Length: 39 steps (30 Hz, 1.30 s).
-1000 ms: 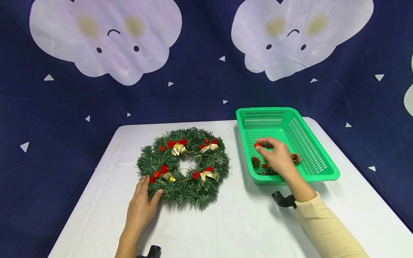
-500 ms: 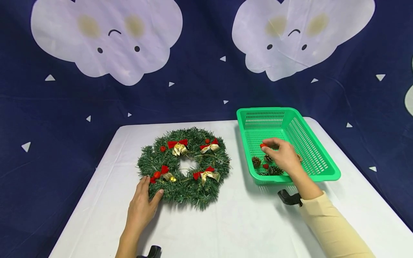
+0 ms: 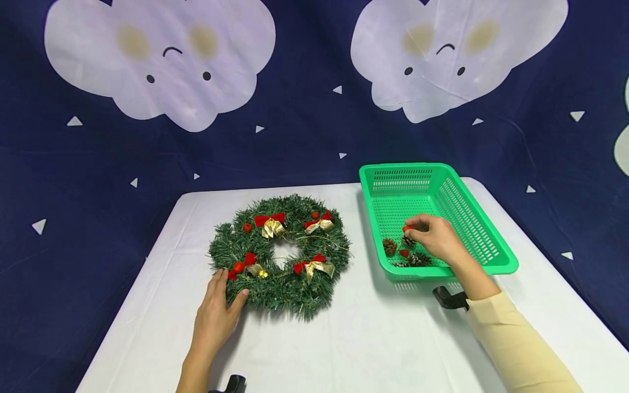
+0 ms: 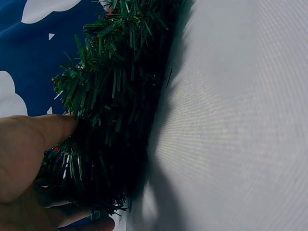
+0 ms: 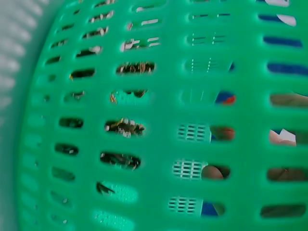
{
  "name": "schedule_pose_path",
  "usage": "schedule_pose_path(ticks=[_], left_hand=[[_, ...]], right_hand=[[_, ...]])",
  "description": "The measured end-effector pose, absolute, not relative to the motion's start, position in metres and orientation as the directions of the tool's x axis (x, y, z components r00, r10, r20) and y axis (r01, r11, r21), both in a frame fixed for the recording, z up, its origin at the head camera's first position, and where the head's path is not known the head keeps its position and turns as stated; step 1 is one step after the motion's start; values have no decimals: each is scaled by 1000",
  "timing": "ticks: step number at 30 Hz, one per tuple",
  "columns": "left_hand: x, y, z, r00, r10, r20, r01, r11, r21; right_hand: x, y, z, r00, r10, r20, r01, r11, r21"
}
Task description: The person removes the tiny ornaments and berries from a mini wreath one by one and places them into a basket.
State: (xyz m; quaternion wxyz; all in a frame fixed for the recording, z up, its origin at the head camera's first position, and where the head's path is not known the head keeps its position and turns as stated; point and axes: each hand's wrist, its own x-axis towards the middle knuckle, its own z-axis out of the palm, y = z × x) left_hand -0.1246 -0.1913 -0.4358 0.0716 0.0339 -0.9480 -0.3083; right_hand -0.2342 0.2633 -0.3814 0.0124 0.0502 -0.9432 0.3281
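Observation:
A green wreath [image 3: 295,297] with red and gold bows and red balls lies flat on the white table. At its near left edge my left hand [image 3: 214,319] grips the foliage, thumb and fingers around the rim in the left wrist view. My right hand [image 3: 437,238] is over the green basket [image 3: 498,269], pinching a small red ball [image 3: 407,230] between thumb and fingertips. Below that hand, pine cones [image 3: 390,246] and a small red piece [image 3: 404,253] lie in the basket. The basket's slotted wall [image 5: 163,113] hides most of the hand in the right wrist view.
A white cloth covers the table [image 3: 363,338]. Behind it hangs a dark blue curtain [image 3: 304,147] with clouds and small triangles. Black wrist mounts show at my left wrist [image 3: 235,383] and right wrist [image 3: 449,298].
My right hand has moved rightward over the basket with the red ball between its fingers, uncovering pine cones beneath. My left hand and the wreath have stayed put.

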Motion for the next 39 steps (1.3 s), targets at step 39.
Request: schedule_pose_path(ticks=[39], left_hand=[[-125,-190,-434,-989,-116,88,-43,809,586]], right_hand=[[-237,279,-386,-986,-167,-27,-120,804,-583]])
